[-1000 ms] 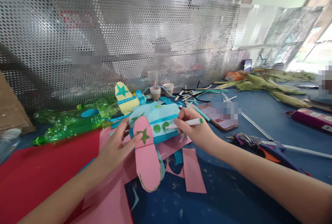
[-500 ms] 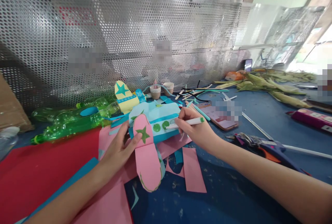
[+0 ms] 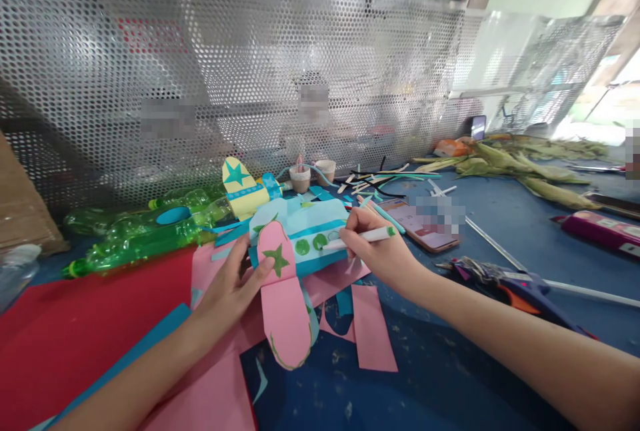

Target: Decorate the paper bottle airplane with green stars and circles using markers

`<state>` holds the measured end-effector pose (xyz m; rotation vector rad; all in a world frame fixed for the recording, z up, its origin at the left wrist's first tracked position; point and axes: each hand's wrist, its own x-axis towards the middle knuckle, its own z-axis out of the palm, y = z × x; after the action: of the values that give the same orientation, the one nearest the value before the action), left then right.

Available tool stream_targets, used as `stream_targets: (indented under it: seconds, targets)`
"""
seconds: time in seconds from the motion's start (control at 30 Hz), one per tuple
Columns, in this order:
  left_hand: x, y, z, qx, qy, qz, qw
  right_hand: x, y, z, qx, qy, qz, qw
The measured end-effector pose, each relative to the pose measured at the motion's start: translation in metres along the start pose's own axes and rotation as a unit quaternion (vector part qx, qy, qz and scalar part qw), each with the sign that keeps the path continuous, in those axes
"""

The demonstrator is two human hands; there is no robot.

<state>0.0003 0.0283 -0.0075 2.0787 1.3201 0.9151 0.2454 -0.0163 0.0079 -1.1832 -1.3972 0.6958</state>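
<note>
My left hand [image 3: 239, 279] grips the end of a light blue paper-covered craft [image 3: 307, 215] shaped like an airplane, its thumb lying across a pink paper wing [image 3: 287, 324] with a green star. Along the craft's side runs a pale band with green-filled circles and a further circle outline. Between the fingers of my right hand [image 3: 371, 236] is a white marker [image 3: 379, 235] with a green end. The marker's tip points left at the band, close to the second green circle; whether it touches cannot be made out.
Green plastic bottles [image 3: 145, 234] and a yellow paper craft [image 3: 247, 198] lie behind. Red sheets [image 3: 100, 324] spread to the left. On the right are a phone [image 3: 425, 231], a glue gun [image 3: 520, 291], white sticks and corn husks [image 3: 500, 164]. A perforated metal panel [image 3: 250, 51] stands behind.
The marker tip has shifted slightly right, toward the edge of the second green circle. My left hand and the craft stay where they were.
</note>
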Motion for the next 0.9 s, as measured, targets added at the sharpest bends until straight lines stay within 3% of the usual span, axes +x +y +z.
stream_targets:
  seconds: [0.2, 0.57, 0.9]
  targets:
    - [-0.0007, -0.0003, -0.0010, -0.002, -0.007, 0.015, 1.000, -0.0001, 0.0017, -0.0003, -0.006, -0.001, -0.005, 1.000]
    - [-0.0006, -0.0007, 0.0001, -0.008, -0.001, -0.024, 1.000, 0.0003, 0.0011, -0.0002, 0.006, 0.007, -0.007, 1.000]
    - [0.0001, 0.0000, -0.0002, -0.020, -0.006, 0.015, 1.000, 0.0006, 0.0014, -0.0002, 0.004, 0.003, -0.013, 1.000]
